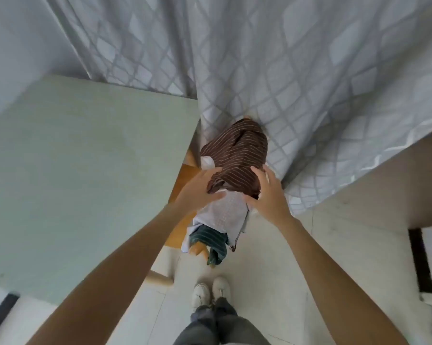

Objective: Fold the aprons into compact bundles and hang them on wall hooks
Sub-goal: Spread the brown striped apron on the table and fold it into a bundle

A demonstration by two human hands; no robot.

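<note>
The brown striped apron [234,155] hangs between the left hand [200,188] and right hand [267,192] (both cupping its sides, fingers relaxed).

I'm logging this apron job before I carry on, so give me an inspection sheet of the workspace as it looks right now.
Surface: pale green table at left, bare where visible; light tiled floor below.
Job's things: brown striped apron bundled on top, white checked apron under it, dark green striped apron lowest; no hook visible.
Clutter: nothing seen.
Grippers: left hand and right hand cup the sides of the brown striped apron, fingers loosely curved against the cloth.
Cables: nothing seen.
Surroundings: grey patterned curtain behind the bundles; wooden chair partly hidden beside the table; white shoes on the floor.
</note>
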